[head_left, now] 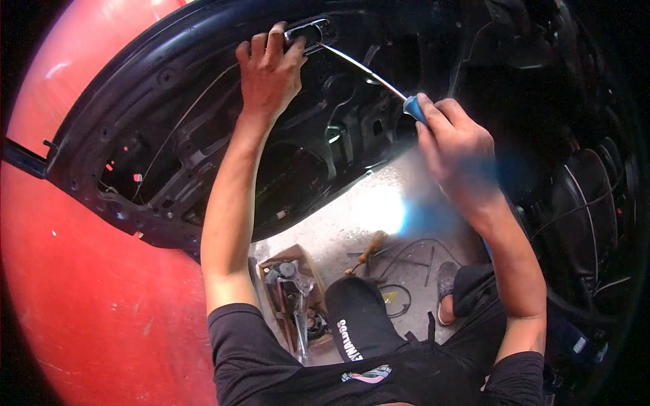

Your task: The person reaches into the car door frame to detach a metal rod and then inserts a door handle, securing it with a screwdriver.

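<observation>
A long screwdriver with a blue handle [414, 108] is gripped in my right hand [457, 145]. Its metal shaft slants up and left, and the tip reaches the right part of a chrome-edged handle piece [311, 32] on the black car door panel [203, 135]. My left hand [272, 68] holds the left end of that piece, its fingers bent around the edge. A thin cable runs down the panel from near my left hand.
Below the door, a cardboard box [313, 264] of metal parts stands on the floor. Near it lie a tool with an orange-brown handle [371, 249], thin rods and a cable. Red bodywork [101, 291] fills the left; a dark seat [586, 203] is at right.
</observation>
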The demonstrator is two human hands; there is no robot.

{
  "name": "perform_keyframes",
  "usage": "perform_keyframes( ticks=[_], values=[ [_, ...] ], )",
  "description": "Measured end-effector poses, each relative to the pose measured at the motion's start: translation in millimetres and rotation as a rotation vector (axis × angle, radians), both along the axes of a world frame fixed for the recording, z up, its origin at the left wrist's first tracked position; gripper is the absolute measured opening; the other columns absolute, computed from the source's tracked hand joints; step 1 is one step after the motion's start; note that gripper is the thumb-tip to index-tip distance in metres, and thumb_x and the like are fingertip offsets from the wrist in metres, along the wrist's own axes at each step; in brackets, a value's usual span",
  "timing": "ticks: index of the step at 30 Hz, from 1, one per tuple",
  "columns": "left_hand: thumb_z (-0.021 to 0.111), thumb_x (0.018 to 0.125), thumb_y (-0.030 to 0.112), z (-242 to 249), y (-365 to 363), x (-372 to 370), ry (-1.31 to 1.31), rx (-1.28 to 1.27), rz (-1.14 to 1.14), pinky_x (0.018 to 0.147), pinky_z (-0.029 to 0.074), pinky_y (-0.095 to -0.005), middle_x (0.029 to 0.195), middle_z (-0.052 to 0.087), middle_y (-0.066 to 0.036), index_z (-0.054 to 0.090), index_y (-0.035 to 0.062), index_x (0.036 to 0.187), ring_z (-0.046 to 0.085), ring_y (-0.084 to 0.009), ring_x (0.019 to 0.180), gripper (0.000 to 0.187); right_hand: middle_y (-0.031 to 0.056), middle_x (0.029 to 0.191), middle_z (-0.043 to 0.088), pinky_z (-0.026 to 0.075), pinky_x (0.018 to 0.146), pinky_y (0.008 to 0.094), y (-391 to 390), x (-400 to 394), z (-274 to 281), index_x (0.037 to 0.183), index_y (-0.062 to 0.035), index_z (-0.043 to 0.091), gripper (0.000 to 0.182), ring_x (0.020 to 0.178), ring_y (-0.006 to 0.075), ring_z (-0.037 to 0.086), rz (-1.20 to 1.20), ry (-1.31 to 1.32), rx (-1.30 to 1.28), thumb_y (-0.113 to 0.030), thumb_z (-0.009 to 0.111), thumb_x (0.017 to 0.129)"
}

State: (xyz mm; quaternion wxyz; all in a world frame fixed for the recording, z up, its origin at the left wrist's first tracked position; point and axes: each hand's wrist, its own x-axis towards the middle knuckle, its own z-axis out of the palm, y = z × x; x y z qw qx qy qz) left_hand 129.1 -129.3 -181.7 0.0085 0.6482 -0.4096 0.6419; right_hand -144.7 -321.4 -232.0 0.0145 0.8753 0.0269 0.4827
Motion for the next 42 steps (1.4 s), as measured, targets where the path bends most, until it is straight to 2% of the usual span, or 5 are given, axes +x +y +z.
perform_keyframes(
  ticks=[10, 20, 28, 31, 42],
  values=[
    [0.080, 0.085, 0.030, -2, -12, -4, 0.020, -0.057, -0.011, 0.101, 0.036, -0.0489, 0.135, 0.058, -0.009, 0.081, 0.0193, 0.105, 0.052, -0.0288, 0.121, 0.022, 0.0121, 0.091, 0.062, 0.057, 0.060, 0.0346, -7, 7, -9, 0.127, 0.0034, 0.067, 0.035, 0.067, 0.0227, 0.068, 0.078, 0.038, 0.142, -0.009, 0.068, 0.095],
    [0.078, 0.085, 0.023, -11, -34, -11, 0.099, -0.171, -0.018, 0.108, 0.031, -0.0527, 0.140, 0.054, -0.013, 0.081, 0.0158, 0.102, 0.046, -0.0333, 0.130, 0.018, 0.0127, 0.091, 0.062, 0.057, 0.060, 0.0351, -7, 5, -4, 0.127, 0.0053, 0.066, 0.034, 0.067, 0.0242, 0.068, 0.071, 0.049, 0.118, -0.010, 0.066, 0.096],
    [0.076, 0.085, 0.019, -13, -49, -17, 0.235, -0.299, -0.055, 0.109, 0.029, -0.0552, 0.138, 0.055, -0.019, 0.077, 0.0024, 0.100, 0.045, -0.0374, 0.131, 0.022, 0.0140, 0.092, 0.063, 0.057, 0.062, 0.0357, -10, 6, -6, 0.126, 0.0051, 0.067, 0.034, 0.066, 0.0255, 0.068, 0.090, 0.046, 0.185, -0.012, 0.065, 0.097],
    [0.076, 0.085, 0.019, -9, -49, -24, 0.259, -0.264, 0.034, 0.109, 0.029, -0.0551, 0.138, 0.055, -0.021, 0.077, 0.0026, 0.100, 0.045, -0.0375, 0.130, 0.022, 0.0145, 0.092, 0.064, 0.057, 0.062, 0.0365, -13, 6, -7, 0.125, 0.0053, 0.067, 0.033, 0.068, 0.0263, 0.069, 0.136, 0.057, 0.238, -0.011, 0.065, 0.096],
    [0.075, 0.087, 0.018, -10, -47, -24, 0.254, -0.237, 0.012, 0.108, 0.031, -0.0556, 0.139, 0.055, -0.021, 0.077, 0.0050, 0.103, 0.046, -0.0383, 0.129, 0.020, 0.0178, 0.090, 0.064, 0.055, 0.065, 0.0396, -16, 7, -14, 0.121, 0.0056, 0.068, 0.031, 0.072, 0.0307, 0.068, 0.188, 0.059, 0.348, -0.011, 0.065, 0.095]
  ],
)
